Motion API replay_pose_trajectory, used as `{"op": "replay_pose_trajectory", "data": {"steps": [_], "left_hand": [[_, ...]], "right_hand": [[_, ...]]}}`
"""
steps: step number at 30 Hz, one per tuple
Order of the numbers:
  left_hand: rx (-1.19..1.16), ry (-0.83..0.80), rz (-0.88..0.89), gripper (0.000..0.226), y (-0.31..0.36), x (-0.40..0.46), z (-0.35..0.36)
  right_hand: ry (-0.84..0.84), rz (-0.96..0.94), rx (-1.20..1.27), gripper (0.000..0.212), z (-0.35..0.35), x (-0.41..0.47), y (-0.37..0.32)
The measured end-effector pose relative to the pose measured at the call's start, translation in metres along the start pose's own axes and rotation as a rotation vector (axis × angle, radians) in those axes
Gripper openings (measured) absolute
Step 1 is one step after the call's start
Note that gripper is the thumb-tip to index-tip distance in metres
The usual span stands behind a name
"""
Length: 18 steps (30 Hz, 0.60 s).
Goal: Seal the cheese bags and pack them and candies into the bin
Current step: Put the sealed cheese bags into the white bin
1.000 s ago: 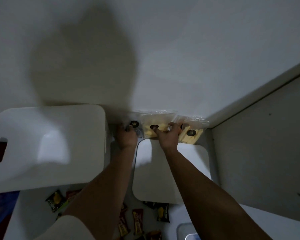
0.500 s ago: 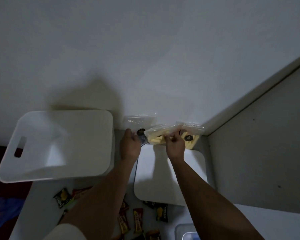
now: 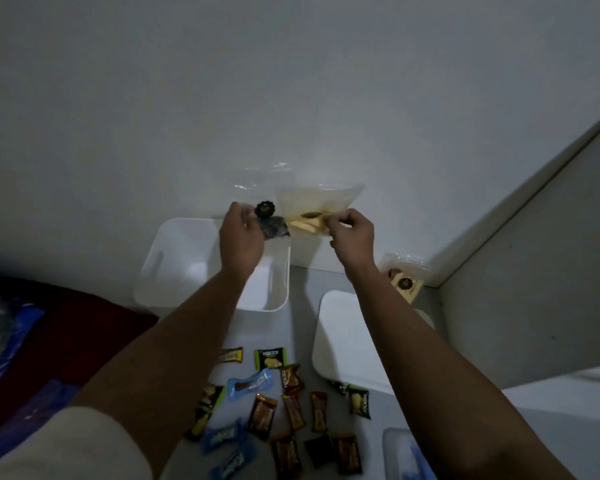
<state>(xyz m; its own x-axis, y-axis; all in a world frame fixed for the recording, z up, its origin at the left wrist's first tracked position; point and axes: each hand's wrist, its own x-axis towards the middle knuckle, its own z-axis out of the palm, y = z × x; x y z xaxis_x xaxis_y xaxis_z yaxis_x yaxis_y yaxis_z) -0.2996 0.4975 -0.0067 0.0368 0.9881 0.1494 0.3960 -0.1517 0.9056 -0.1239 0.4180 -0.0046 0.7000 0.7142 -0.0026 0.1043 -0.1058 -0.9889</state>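
My head view is dim and greyish, with grain across the wall (image 3: 291, 81). Small glints show on the clear bag (image 3: 321, 202). The forearms read dark, and the candies (image 3: 278, 410) look soft, perhaps motion blur. Straight wall edges bend toward the frame's right side

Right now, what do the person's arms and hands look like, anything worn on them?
Both forearms are bare from elbow to wrist. The left hand and right hand wear no gloves, and no watch, ring or bracelet shows. A pale beige sleeve covers the left upper arm at the bottom edge; lighting is dim.
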Motion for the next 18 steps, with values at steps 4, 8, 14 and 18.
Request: {"op": "replay_pose_trajectory", "data": {"steps": [4, 8, 14, 18], "left_hand": [[0.022, 0.034, -0.105, 0.009, -0.049, 0.038, -0.062], [0.084, -0.046, -0.216, 0.010, -0.107, 0.061, -0.102], [0.125, -0.109, -0.323, 0.009, -0.152, 0.074, -0.109], [0.164, -0.171, -0.339, 0.008, -0.164, 0.087, -0.097]], "right_hand": [[-0.126, 0.081, 0.049, 0.008, 0.063, -0.021, -0.014], [-0.160, 0.214, 0.004, 0.004, 0.113, -0.036, 0.002], [-0.132, 0.368, -0.156, 0.008, 0.156, -0.042, 0.053], [-0.137, 0.413, -0.281, 0.007, 0.170, -0.037, 0.082]]}}
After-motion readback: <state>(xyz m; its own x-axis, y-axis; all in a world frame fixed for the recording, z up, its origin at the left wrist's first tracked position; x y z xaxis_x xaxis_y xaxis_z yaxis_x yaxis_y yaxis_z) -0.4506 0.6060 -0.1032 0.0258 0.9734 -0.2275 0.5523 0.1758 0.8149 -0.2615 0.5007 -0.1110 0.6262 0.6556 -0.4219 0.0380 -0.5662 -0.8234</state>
